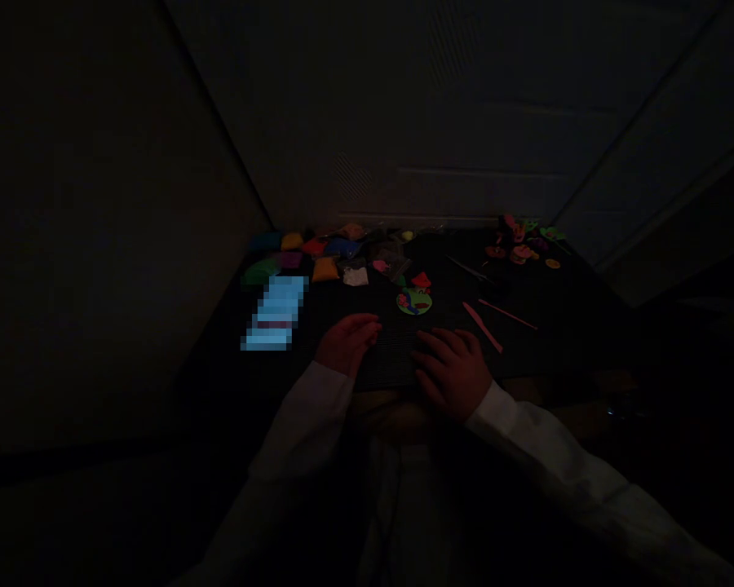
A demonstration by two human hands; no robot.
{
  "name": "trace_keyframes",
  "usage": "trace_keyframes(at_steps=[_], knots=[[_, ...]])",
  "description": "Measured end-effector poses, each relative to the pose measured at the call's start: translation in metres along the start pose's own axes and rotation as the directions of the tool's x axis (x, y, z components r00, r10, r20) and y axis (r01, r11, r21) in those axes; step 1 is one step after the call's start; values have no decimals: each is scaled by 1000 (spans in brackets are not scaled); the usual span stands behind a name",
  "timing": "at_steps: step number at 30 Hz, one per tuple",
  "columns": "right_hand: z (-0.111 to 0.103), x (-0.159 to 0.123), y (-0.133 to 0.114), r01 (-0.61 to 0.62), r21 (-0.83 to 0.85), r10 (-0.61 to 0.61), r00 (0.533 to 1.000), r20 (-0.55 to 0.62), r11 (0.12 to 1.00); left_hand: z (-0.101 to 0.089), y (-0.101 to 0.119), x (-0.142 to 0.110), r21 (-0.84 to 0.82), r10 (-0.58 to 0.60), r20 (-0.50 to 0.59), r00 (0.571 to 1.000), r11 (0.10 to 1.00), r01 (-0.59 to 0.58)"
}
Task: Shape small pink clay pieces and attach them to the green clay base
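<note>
In dim light, my left hand (pixel 347 342) is just above the near part of the dark table, its fingers drawn together in a pinch. Whether anything tiny is between those fingertips I cannot make out. To its right, my right hand (pixel 453 368) rests palm down by the table's near edge, fingers apart and holding nothing. Beyond and between the two hands lies a round green clay piece (pixel 414 302) with red, blue and brown bits on it. A red clay lump (pixel 422 280) sits right behind it.
A lit phone (pixel 276 313), blurred, lies at left. Several bagged clay packs, including an orange pack (pixel 326 269) and a white pack (pixel 355 275), line the back. At right are a pink modelling knife (pixel 483 327), a thin pink stick (pixel 507 314), scissors (pixel 470 268) and small clay figures (pixel 522 254).
</note>
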State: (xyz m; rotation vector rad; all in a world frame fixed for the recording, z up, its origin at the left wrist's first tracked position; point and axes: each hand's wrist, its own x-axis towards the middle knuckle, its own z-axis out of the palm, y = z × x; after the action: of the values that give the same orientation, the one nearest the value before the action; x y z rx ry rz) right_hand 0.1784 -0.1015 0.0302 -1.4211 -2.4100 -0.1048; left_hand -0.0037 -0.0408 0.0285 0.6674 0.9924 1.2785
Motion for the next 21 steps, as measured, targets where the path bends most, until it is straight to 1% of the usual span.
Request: trace_keyframes(at_steps=[11,21], knots=[[-2,1,-1,-3,-33,4,1000,5,999,0,0,1,8,2,10,1000,1000,-2],[-2,0,0,3,-14,-3,1000,13,1000,1,0,-1,15,11,2,1000,1000,-11]])
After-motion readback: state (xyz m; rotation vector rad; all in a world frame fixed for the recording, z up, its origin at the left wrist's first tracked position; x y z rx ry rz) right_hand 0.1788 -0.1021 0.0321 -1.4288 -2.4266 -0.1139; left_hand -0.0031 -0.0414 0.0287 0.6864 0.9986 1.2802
